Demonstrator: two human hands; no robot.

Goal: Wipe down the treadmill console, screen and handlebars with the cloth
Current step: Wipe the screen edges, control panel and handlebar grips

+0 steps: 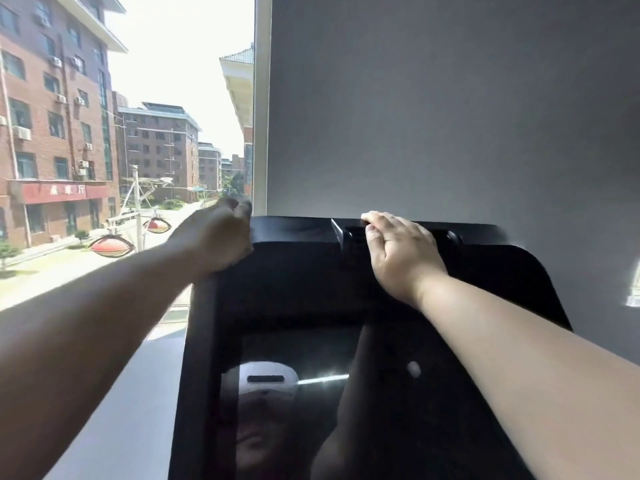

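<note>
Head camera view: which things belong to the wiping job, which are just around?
Job: black treadmill console; glossy dark screen; left hand gripping top corner; right hand on top edge. No cloth visible.
Around: grey wall; window onto red brick buildings.

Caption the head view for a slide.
Left hand and right hand grip the top of the black console by a window.

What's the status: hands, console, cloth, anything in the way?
Left hand grips console top-left corner. Right hand hooks fingers over its top edge. No cloth in view. Nothing in the way.
</note>
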